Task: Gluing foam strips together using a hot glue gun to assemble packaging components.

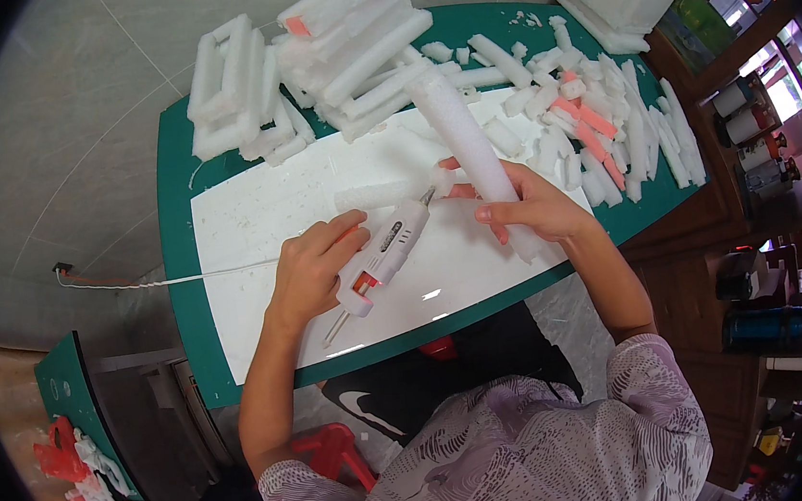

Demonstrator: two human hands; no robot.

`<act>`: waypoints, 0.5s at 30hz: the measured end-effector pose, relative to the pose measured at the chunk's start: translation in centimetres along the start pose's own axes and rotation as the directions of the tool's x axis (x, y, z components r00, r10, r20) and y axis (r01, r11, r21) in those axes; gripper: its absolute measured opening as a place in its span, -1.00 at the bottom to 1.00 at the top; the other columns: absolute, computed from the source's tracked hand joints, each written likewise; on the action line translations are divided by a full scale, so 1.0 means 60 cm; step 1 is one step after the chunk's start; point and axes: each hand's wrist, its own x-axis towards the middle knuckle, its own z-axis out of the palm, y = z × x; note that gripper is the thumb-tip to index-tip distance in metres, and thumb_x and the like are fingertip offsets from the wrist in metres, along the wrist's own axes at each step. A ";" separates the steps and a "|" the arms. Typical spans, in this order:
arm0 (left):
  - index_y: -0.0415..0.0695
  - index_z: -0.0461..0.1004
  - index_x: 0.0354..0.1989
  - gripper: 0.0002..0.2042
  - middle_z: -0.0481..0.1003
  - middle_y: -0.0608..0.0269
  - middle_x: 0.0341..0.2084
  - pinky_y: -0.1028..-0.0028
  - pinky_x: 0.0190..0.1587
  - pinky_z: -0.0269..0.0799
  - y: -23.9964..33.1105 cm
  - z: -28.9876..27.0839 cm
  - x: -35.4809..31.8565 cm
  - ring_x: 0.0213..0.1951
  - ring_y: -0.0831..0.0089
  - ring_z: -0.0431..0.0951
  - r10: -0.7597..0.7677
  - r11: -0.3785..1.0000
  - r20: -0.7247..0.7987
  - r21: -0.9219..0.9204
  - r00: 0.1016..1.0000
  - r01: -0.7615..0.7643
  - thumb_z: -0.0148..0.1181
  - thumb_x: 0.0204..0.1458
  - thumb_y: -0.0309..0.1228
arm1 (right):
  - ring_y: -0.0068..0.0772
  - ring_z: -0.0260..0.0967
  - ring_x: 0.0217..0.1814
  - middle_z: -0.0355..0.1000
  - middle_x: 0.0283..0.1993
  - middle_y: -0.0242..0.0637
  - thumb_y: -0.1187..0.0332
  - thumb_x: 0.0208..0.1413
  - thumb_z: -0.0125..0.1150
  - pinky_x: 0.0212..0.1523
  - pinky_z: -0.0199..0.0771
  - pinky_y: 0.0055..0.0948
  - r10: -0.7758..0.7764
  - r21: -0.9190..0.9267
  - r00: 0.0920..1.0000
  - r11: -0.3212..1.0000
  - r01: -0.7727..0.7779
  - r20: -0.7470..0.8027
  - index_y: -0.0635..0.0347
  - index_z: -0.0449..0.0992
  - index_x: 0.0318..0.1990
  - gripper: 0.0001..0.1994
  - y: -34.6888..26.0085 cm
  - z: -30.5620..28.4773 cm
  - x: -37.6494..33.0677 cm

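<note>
My left hand [311, 267] is closed around the handle of a white hot glue gun [394, 241], whose glue stick pokes out at the back. The gun's metal nozzle points up and right, at or very near a small white foam piece [451, 184] by my right fingers. In my right hand [541, 203] a long white foam strip [462, 129] is gripped near its lower end and slants up to the left. A shorter foam strip [369, 197] lies on the white board [255, 236], just beyond the gun. My fingers partly hide the small piece.
Stacked foam frames [230, 83] and foam blocks [352, 43] stand at the far left and middle of the green table [177, 175]. Loose white and pink foam scraps [592, 126] pile up at the right. A white cord [172, 281] runs left to a wall socket [62, 270].
</note>
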 end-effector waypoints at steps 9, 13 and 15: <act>-0.12 0.57 -0.24 -0.66 0.57 0.25 -0.02 0.44 -0.54 0.33 0.000 -0.001 -0.004 -0.47 0.39 0.42 0.065 0.985 0.002 0.159 0.998 -0.065 0.28 -0.31 -0.62 | -0.66 0.32 -0.54 0.42 0.23 -0.10 0.42 0.07 0.30 -0.42 0.45 -0.63 0.022 0.059 0.999 0.998 -0.025 0.047 0.25 0.25 0.36 -0.34 -0.007 0.003 -0.004; -0.12 0.56 -0.24 -0.66 0.57 0.26 -0.02 0.44 -0.56 0.29 0.002 -0.003 -0.002 -0.48 0.40 0.39 0.083 0.977 -0.003 0.197 0.997 -0.081 0.28 -0.31 -0.61 | -0.69 0.27 -0.53 0.46 0.19 -0.11 0.42 0.13 0.28 -0.42 0.41 -0.67 0.020 0.085 0.997 0.996 -0.027 0.077 0.21 0.21 0.41 -0.34 -0.006 0.001 -0.004; -0.12 0.56 -0.24 -0.66 0.57 0.26 -0.02 0.44 -0.56 0.29 0.001 -0.002 -0.002 -0.48 0.40 0.38 0.084 0.976 -0.007 0.202 0.996 -0.081 0.28 -0.31 -0.61 | -0.68 0.31 -0.55 0.45 0.21 -0.05 0.41 0.10 0.31 -0.45 0.44 -0.66 0.022 0.089 0.997 0.996 -0.029 0.073 0.24 0.20 0.39 -0.32 -0.005 -0.001 -0.003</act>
